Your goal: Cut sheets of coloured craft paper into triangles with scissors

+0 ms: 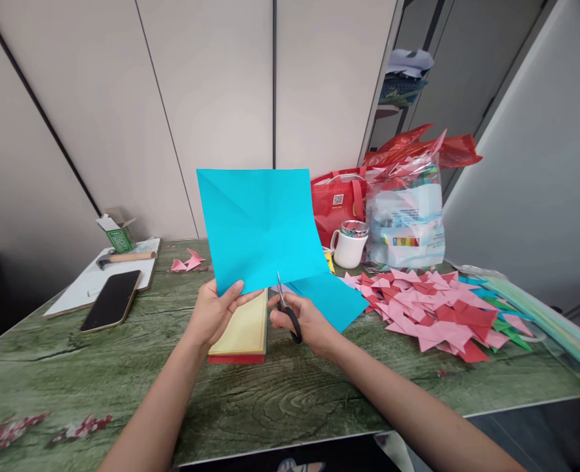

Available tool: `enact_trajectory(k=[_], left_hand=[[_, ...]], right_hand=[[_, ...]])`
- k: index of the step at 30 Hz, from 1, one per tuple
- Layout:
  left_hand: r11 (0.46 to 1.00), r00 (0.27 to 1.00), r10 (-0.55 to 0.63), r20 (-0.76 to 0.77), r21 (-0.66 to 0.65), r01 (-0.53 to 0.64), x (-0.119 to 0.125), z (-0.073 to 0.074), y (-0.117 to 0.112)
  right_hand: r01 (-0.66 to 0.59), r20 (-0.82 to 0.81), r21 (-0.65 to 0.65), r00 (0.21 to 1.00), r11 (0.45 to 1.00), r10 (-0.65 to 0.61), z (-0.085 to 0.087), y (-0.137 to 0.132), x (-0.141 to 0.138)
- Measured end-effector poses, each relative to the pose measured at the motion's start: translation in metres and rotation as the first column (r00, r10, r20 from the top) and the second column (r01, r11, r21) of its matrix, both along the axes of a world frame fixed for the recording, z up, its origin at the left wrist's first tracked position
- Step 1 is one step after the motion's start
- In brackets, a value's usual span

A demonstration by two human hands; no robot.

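A creased sheet of blue paper (265,226) is held up in front of me. My left hand (215,311) pinches its lower left edge between thumb and fingers. In my right hand (304,321) is a pair of scissors (292,316) with black handles. Their blades point up at the sheet's bottom edge, near its middle; how far the blades are parted is hard to see. Another blue sheet (336,301) lies on the table behind my right hand. Beneath my hands rests a stack of yellow paper (240,331) with red paper (235,359) under it.
Folded pink and red paper pieces (432,308) are heaped at the right. Behind them stand a white mug (350,246), a red bag (333,210) and a clear plastic bag (405,223). On the left lie a phone (113,300), a hammer (127,257) and a small box (117,233).
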State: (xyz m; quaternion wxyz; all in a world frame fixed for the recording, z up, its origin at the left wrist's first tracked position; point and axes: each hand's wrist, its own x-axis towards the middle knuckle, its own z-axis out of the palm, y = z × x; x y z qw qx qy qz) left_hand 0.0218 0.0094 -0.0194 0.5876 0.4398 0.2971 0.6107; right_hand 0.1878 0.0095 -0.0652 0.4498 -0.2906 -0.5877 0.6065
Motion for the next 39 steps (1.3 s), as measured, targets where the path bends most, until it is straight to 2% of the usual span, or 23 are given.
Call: enact_trajectory(k=[39], left_hand=[[1.000,1.000,-0.006,0.005,-0.020,0.007,0.0000,-0.0010,0.0011]], right_hand=[[0.016,0.010,-0.012,1.000,1.000,-0.016,-0.0007,-0.0002,-0.0001]])
